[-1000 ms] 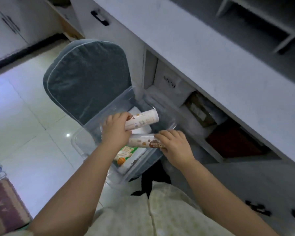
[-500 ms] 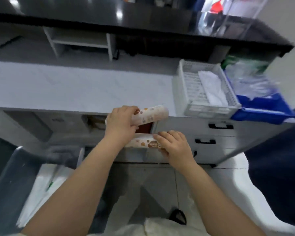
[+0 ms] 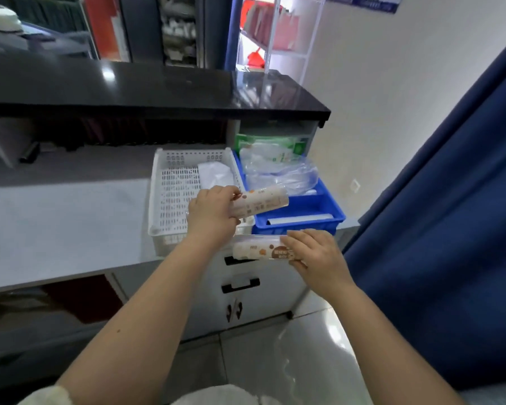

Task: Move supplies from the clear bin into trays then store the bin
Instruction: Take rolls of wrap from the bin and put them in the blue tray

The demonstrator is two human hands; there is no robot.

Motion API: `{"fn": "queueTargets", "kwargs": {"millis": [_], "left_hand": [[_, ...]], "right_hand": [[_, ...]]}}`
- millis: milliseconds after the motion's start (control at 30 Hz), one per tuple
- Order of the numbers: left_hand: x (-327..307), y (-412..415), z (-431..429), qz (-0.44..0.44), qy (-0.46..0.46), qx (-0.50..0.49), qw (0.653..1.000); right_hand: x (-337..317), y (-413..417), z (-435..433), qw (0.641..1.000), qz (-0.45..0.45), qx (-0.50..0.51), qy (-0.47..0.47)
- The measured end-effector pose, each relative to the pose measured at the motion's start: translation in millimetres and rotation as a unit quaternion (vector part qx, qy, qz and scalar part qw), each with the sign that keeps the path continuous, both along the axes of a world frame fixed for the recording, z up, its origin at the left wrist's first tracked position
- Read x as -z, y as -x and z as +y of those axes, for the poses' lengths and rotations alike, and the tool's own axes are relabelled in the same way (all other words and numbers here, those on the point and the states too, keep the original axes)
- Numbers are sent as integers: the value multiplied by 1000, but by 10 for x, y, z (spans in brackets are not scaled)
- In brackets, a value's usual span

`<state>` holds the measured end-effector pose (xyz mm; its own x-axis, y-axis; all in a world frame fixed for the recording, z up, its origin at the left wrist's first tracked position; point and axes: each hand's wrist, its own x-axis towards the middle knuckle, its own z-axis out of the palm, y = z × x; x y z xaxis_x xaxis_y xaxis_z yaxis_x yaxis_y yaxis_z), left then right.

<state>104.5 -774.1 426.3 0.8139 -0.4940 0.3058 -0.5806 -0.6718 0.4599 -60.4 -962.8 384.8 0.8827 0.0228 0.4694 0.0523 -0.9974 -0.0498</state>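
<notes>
My left hand (image 3: 212, 213) grips a white roll with brown and orange dots (image 3: 263, 201), held above the front edge of the white perforated tray (image 3: 170, 188). A second, similar roll (image 3: 257, 248) is in my right hand (image 3: 316, 255), lower down, in front of the drawers and just below the blue tray (image 3: 307, 213). Both trays sit side by side on the grey counter (image 3: 62, 223). The white tray holds a white folded item (image 3: 216, 173). The blue tray holds clear plastic bags (image 3: 281, 171) and a white roll (image 3: 301, 220). The clear bin is out of view.
White drawers with black handles (image 3: 240, 285) stand under the trays. A black raised counter (image 3: 158, 89) overhangs the back. A dark blue curtain (image 3: 450, 214) hangs at the right. Green packets (image 3: 263, 141) sit behind the blue tray.
The view swung up and right from the clear bin on the floor to the trays. Both hands carried their rolls up to the counter; the left roll now hovers at the trays.
</notes>
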Motion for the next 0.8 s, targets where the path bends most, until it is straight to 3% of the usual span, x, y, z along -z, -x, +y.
{"fn": "queueTargets", "kwargs": {"millis": [200, 433, 667, 800], "left_hand": [[-15, -380, -619, 0, 2, -17, 1000], [107, -1110, -1193, 4, -16, 9, 1000], [367, -1358, -1694, 23, -28, 83, 996], [467, -1396, -1802, 28, -51, 81, 995]], "right_hand": [[-69, -474, -834, 997, 7, 62, -41], [102, -1355, -1332, 986, 138, 87, -27], [418, -1674, -1712, 950, 246, 114, -152], [511, -1740, -1853, 948, 265, 66, -161]]}}
